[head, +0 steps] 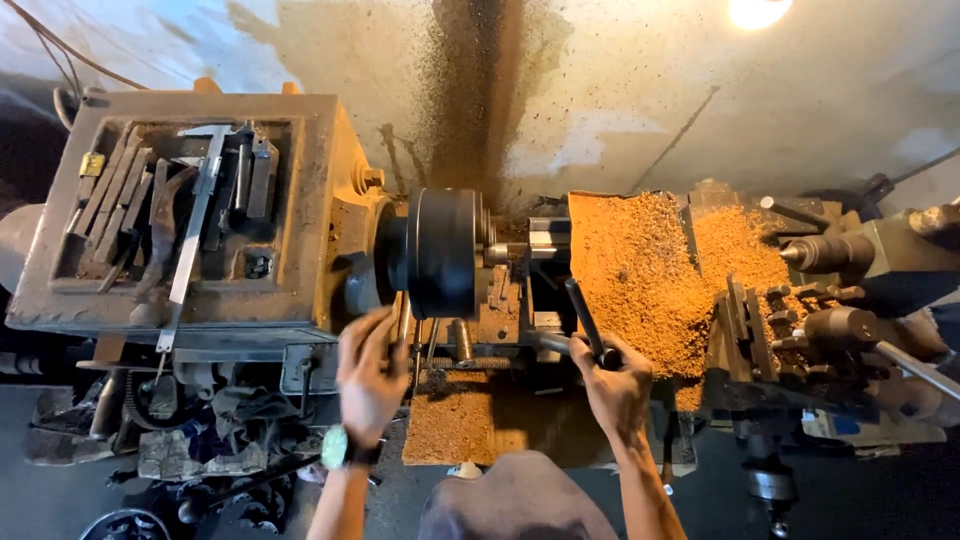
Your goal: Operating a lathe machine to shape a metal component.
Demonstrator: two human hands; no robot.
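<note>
Black and slanted, the lathe's lever handle [588, 322] sat clamped at its lower end in the right hand [617, 385], fingers wrapped fully round it. Beyond that grip lay orange-brown shavings [640, 275]. The left hand [370, 375] was spread open, fingertips just below the dark chuck [442, 253], holding nothing.
</note>
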